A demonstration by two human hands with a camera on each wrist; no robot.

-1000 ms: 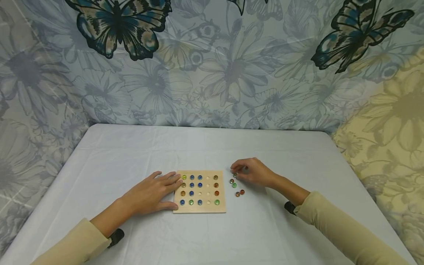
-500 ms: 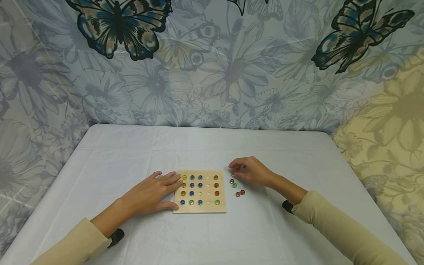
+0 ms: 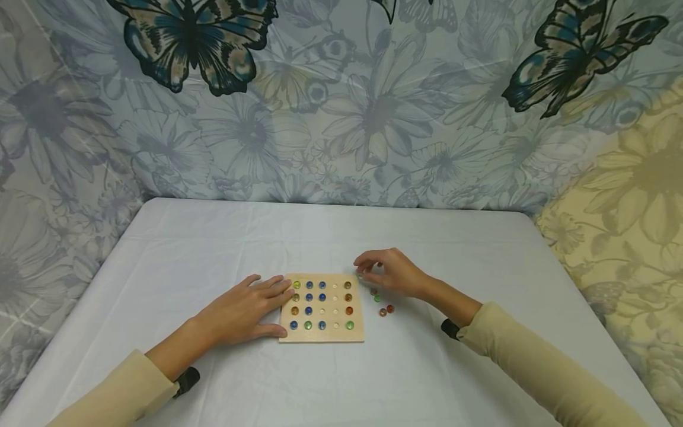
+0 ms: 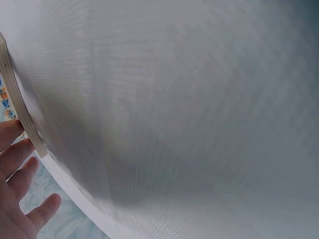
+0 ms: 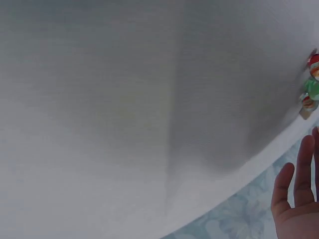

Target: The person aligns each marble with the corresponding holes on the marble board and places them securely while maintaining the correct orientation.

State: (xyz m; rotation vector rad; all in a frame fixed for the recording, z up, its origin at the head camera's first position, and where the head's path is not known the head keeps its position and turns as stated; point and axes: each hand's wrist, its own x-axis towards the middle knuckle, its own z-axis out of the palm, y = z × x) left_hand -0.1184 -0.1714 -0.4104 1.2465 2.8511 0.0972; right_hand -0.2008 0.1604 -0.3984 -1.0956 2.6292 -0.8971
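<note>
Left grip (image 3: pixel 245 311), fingers spread, rests on a wooden board (image 3: pixel 356 337); nearside of the right grip (image 3: pixel 396 274), its hold impossible to tell, loose marbles (image 3: pixel 391 309) look light, hard, slippery, best pinched mid-sides.

right hand (image 3: pixel 392 274): pinched marble (image 3: pixel 359 274) mostly covered by fingertips, colour too small to tell | board (image 3: pixel 320 337): left edge partly under left hand (image 3: pixel 242 311); mostly cut off in left wrist view, markings unclear | loose marbles (image 5: pixel 312 88): cut off by right edge, right wrist view | sleeves (image 3: pixel 117 391): cut off, head view
</note>
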